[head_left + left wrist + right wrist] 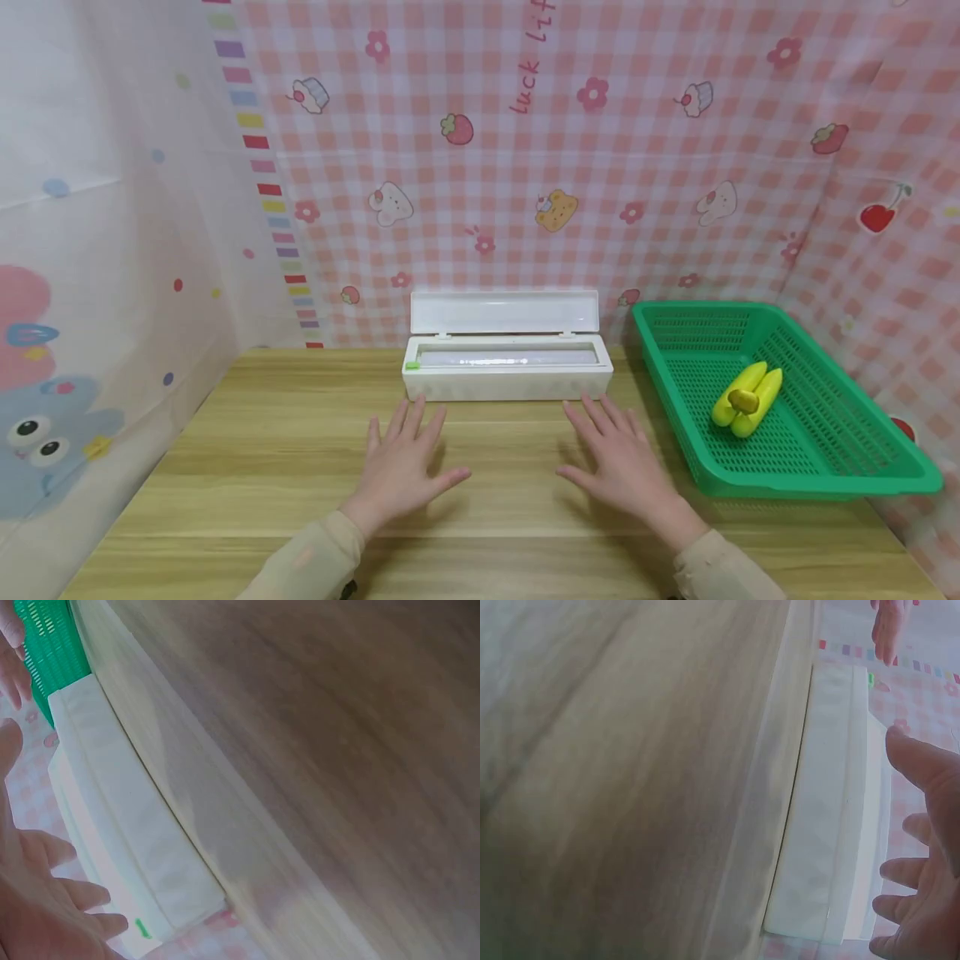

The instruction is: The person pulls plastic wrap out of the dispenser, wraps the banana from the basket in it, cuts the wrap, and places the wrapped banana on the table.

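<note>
A long white box (507, 386) stands at the back of the wooden table, its hinged lid (504, 312) raised. Inside lies a clear, shiny roll (510, 358), and a small green piece (412, 366) sits at the left of the rim. My left hand (401, 467) is spread palm down in front of the box's left end, holding nothing. In front of the right end my right hand (618, 462) is spread the same way, also holding nothing. Both wrist views show the box's front face (142, 802) beyond the fingers.
To the right stands a green plastic basket (675, 417) with slotted walls. Yellow bananas (765, 404), joined at a brownish stem end, lie in it. A pink checked cloth (510, 183) hangs behind the table (300, 467); a white printed cloth (135, 217) hangs at the left.
</note>
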Demonstrator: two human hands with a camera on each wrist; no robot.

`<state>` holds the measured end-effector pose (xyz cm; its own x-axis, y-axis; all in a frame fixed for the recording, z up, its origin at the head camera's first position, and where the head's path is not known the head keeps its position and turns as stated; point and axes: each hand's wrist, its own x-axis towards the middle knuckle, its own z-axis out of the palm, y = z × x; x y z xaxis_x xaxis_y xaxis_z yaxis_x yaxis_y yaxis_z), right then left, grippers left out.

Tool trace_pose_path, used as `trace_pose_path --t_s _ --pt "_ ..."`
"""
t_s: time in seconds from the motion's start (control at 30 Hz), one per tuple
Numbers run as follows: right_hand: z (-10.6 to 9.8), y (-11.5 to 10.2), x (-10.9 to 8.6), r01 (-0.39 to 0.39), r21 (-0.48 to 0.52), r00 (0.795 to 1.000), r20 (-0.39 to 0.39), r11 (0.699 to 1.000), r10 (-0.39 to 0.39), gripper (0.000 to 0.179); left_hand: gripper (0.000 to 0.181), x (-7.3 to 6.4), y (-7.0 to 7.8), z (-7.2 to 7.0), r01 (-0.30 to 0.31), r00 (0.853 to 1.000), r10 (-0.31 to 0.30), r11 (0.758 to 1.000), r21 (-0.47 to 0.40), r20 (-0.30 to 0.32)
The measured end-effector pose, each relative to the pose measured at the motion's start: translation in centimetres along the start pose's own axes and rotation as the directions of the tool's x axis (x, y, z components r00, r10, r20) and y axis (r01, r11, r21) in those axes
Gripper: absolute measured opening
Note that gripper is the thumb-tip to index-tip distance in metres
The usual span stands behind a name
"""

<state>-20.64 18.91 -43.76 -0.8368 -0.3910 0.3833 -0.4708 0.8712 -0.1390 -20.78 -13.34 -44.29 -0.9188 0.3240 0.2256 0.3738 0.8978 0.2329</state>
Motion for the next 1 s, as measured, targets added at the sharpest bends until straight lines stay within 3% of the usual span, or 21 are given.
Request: trace_pose_path --t_s 0.27,0.6,1.0 --pt "0.4 0.3 0.5 -0.031 0.049 0.999 -0.023 0.998 0.032 0.081 0.096 0.5 -0.1 0.2 -0.002 0.998 0.0 1.0 -0.024 -0.069" --pt "0.3 1.0 1.8 0.001 0.065 0.987 -0.162 0.998 0.009 0.068 0.089 1.5 -0.2 -0.3 -0.041 0.976 0.038 0.999 -0.011 -0.214" --pt "-0.5 2.0 3.3 -0.007 0.078 0.976 -0.219 0.997 0.024 0.062 0.085 3.3 -0.7 -1.4 -0.008 0.962 0.002 1.0 -0.018 -0.273"
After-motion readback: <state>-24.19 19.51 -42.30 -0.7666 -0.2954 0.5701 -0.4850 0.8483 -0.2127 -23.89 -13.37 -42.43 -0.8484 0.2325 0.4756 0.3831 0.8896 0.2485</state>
